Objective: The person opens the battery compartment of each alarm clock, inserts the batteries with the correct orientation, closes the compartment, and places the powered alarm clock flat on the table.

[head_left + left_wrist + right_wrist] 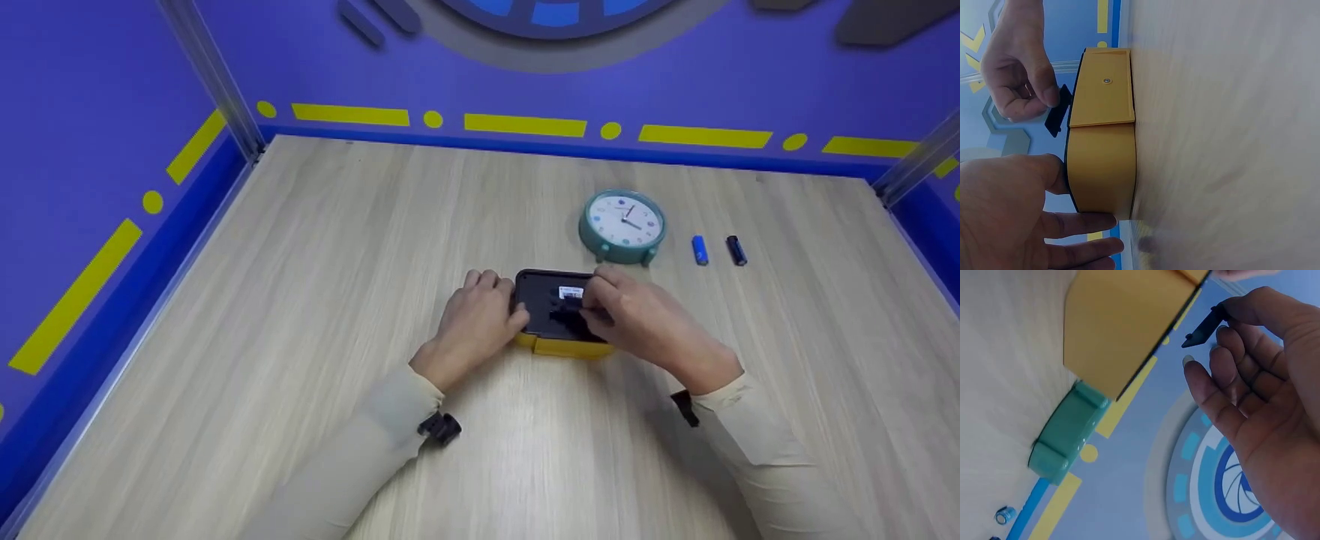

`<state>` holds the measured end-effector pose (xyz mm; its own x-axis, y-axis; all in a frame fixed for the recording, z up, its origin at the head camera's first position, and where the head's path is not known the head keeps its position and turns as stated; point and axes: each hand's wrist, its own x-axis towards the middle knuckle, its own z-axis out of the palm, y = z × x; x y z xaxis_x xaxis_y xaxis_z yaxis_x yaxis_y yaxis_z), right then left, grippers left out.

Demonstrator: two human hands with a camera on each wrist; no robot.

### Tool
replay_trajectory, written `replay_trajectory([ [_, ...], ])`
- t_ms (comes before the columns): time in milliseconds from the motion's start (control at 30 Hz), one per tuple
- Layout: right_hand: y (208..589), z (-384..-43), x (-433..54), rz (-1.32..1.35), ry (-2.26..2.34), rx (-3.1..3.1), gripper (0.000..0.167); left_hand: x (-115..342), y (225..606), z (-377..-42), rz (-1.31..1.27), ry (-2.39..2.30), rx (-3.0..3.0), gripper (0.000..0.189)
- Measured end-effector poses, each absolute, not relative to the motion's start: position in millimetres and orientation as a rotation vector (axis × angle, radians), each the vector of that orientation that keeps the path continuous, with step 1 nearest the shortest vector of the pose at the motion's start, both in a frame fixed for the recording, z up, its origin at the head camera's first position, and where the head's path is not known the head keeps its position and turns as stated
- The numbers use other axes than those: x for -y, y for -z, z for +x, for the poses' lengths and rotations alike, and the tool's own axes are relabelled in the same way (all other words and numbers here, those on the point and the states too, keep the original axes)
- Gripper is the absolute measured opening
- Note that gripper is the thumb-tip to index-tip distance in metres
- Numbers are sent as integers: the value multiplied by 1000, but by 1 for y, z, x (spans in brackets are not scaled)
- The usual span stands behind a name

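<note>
A yellow box-shaped device (1100, 163) lies on the table with its black back panel (536, 296) facing up. A white label (570, 292) and a dark recess show on that panel. My left hand (480, 311) holds the device's left end, thumb at the panel's edge and fingers along the side. Above the panel, my right hand (634, 311) pinches a small black battery cover (1204, 329) between thumb and fingers. In the left wrist view the cover is tilted, one edge close to the device's back.
Behind the device lies a round green clock (624, 223), its white dial up. To its right are a blue battery (700, 250) and a dark battery (736, 250). Blue panels with yellow marks (525, 126) border the wooden table (360, 247).
</note>
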<state>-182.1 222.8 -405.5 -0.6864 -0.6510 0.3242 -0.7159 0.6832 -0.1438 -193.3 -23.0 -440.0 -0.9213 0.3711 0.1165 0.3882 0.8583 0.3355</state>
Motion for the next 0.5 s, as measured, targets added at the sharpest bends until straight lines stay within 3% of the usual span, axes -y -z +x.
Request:
replay_trajectory([
  [500,396,-186,-240,1015,-373,2690,23,23,441,-193,-608,561,2969,37],
])
